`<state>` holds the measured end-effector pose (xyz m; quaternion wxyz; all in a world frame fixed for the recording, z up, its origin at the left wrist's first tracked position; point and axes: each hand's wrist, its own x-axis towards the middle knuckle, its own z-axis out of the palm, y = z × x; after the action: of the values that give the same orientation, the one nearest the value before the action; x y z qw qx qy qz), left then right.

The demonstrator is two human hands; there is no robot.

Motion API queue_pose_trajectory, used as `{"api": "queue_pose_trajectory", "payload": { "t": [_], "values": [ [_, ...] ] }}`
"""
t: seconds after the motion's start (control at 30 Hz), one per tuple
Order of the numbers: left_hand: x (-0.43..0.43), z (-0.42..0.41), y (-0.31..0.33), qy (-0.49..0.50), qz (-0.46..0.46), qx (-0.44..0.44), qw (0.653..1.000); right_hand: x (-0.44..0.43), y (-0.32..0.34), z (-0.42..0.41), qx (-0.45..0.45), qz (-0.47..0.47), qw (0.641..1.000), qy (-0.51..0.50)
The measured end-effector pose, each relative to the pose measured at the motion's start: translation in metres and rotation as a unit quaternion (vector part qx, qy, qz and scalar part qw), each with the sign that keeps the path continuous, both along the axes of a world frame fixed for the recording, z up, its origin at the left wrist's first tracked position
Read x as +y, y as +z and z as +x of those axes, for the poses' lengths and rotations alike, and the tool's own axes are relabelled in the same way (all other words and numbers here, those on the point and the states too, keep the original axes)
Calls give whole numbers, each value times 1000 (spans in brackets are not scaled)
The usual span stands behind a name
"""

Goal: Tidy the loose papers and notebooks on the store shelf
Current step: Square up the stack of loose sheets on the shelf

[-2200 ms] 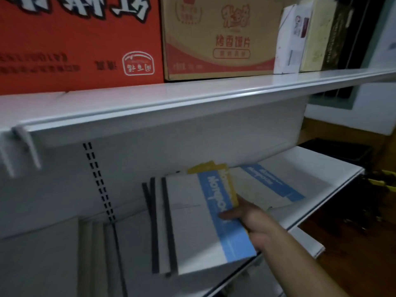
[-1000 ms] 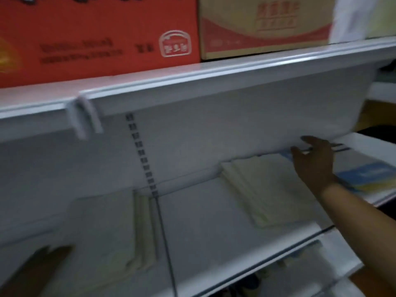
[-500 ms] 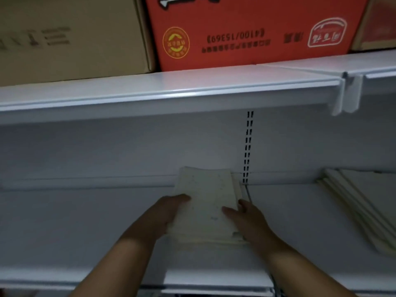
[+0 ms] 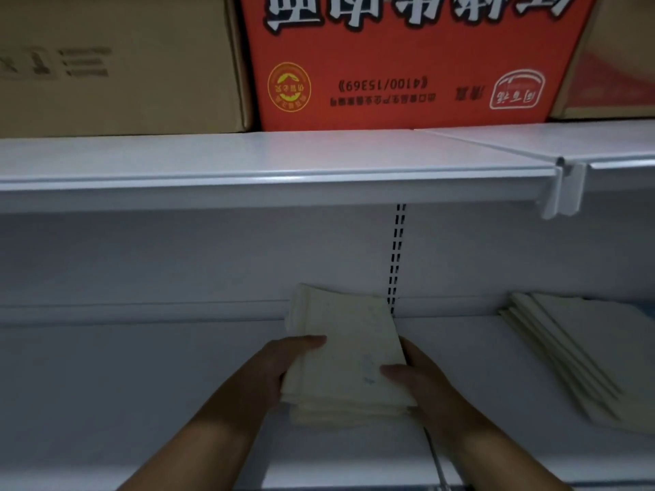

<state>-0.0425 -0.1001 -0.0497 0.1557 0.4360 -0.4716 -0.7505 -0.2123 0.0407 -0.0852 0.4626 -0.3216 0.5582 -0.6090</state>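
- so both hands are on one cream-coloured stack of papers (image 4: 340,352), sitting around 6 o'clock in the view, on the white lower shelf (image 4: 141,384)
- left hand (image 4: 276,370) grabs the stack's 9 o'clock edge, thumb lying across the top sheet; the rest of the fingers are tucked under, so I can't see them
- right hand (image 4: 421,384) has the 3 o'clock edge, thumb on top and the other fingers wrapped along the side
- the sheets aren't squared up: the layers fan out a bit at the near end
- the stack's far end reaches the shelf's back panel; honestly can't tell if the near end is flat on the shelf or just off it
- right behind it, toward 1 o'clock, is the slotted upright (image 4: 397,256) running up the back wall
- at 3 o'clock from the held stack, well apart, there's a second pile of pale sheets (image 4: 581,349), fanned out and lying flat
- the upper shelf (image 4: 283,161) runs across at 12 o'clock, with a red box (image 4: 407,58) printed upside down on it, a brown carton (image 4: 117,65) just beside it at 9 o'clock and another carton (image 4: 616,65) at its 3 o'clock side
- pretty dim lighting, so any print on the papers is unreadable
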Motion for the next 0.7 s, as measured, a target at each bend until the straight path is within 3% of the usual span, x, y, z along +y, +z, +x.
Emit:
{"api": "queue_pose_trajectory", "payload": {
  "t": [0.1,0.2,0.3,0.4,0.5,0.7],
  "values": [
    [11,2,-2,21,-32,55,998,-1,8,-8,-36,22,999,20],
    [27,10,1,50,-120,126,984,-7,19,-15,-108,25,994,9],
    [40,25,16,43,-252,159,954,-10,33,-10,-66,-40,997,26],
    [34,42,33,7,-357,131,925,-9,48,-1,0,-120,993,-5],
    [27,50,24,7,-341,108,934,-8,48,10,87,-131,987,-29],
    [23,55,-17,55,-330,77,939,-1,33,28,133,-111,985,2]
  ]
}}
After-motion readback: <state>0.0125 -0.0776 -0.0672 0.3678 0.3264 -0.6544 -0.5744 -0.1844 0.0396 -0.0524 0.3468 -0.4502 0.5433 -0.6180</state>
